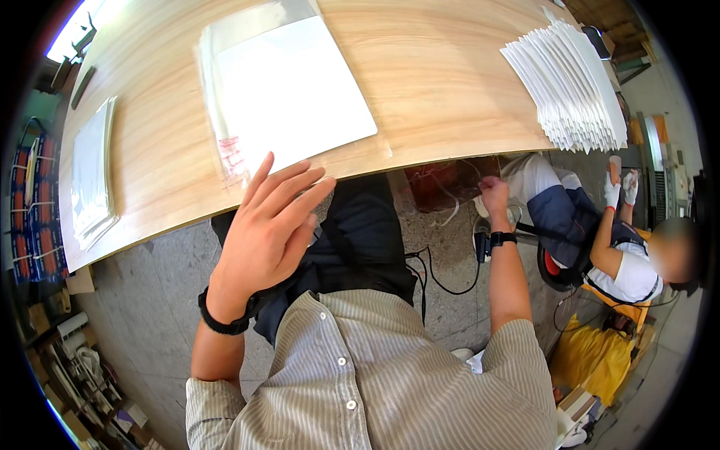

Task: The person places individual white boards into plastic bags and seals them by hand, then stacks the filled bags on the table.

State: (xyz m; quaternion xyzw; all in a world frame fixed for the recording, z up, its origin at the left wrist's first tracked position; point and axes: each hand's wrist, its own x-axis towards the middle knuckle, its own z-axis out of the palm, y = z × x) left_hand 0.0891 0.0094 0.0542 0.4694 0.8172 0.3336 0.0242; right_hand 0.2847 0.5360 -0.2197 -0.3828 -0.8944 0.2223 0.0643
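My left hand (279, 217) hovers at the table's front edge, fingers outstretched and nothing in them. Just beyond its fingertips lies a white flat sheet (296, 86) on clear plastic bags (212, 112), which carry red print at the lower left corner. Whether the sheet is inside the top bag, I cannot tell. Below the table edge on the right, my right hand (493, 196) is closed beside a red container (435, 187) with clear plastic film in it. What its fingers hold, if anything, is too small to make out.
A fanned stack of white packets (566, 86) stands at the table's right. Flat plastic-wrapped packets (94, 172) lie at the left end. To the right sits another person (630, 255) in white gloves, near a yellow cloth (596, 360). Black cables (450, 289) trail across the floor.
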